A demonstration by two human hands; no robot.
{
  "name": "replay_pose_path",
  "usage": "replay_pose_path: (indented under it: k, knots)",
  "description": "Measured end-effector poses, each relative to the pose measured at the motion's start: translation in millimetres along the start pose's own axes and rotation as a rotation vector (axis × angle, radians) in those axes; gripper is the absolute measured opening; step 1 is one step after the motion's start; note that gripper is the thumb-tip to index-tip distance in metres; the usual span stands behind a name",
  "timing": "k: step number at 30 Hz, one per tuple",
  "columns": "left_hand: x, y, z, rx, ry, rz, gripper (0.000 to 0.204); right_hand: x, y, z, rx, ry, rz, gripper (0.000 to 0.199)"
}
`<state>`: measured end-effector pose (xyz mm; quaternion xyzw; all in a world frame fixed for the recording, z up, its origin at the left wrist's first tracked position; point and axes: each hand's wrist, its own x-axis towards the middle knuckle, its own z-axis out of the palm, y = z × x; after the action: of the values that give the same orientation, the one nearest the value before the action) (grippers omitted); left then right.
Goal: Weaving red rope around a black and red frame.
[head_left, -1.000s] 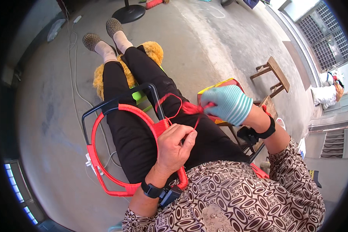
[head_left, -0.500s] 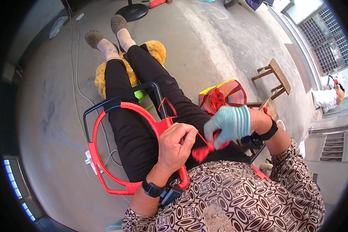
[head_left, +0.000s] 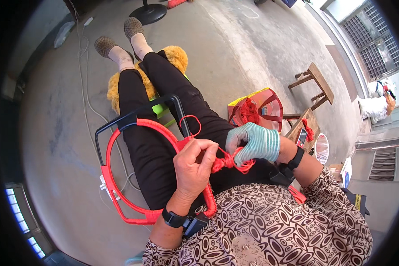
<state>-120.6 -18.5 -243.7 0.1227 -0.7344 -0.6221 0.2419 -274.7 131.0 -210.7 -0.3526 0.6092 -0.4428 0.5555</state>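
Across my thighs lies a black metal frame (head_left: pixel 119 119) with a ring (head_left: pixel 109 166) inside it, closely wrapped in red cord. My left hand (head_left: pixel 193 163), bare, is closed in a pinch on the red cord at the frame's right side, where the wrapping covers the bar. A loose loop of cord (head_left: pixel 193 117) stands up just beyond it. Close to its right, my right hand (head_left: pixel 254 142), in a striped green-and-white glove, grips a small bundle of red cord (head_left: pixel 229 162). Its strands hang below the gloved fingers, and the bundle almost meets my left hand.
A red and yellow bag (head_left: pixel 270 110) holding more red cord (head_left: pixel 249 112) stands right of my legs. Beyond it are a wooden stool (head_left: pixel 317 82) and a wooden surface (head_left: pixel 292 132). My lower legs rest on a yellow fluffy cover (head_left: pixel 176 59). White cables (head_left: pixel 85 84) run along the floor at left.
My right hand has moved slightly left and turned, bringing the cord bundle up beside my left hand. My left hand has shifted a little left. The frame stays almost where it was.
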Motion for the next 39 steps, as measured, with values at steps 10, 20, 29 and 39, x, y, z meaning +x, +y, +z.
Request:
replay_pose_path:
  k: [10, 20, 29, 39]
  knots:
    - [-2, 9, -13, -0.580, -0.106, -0.290, 0.017, 13, 15, 26, 0.206, 0.398, -0.007, 0.017]
    - [-4, -5, -2, -0.287, 0.038, -0.200, 0.015, 15, -24, 39, -0.904, 0.450, -0.303, 0.054]
    - [-6, 1, -6, -0.389, 0.099, -0.259, 0.014, 6, -14, 30, 0.095, 0.554, -0.195, 0.034]
    - [0, -13, -30, -0.106, 0.627, -0.217, 0.028, -32, 9, -16, 0.583, 0.398, -0.019, 0.049]
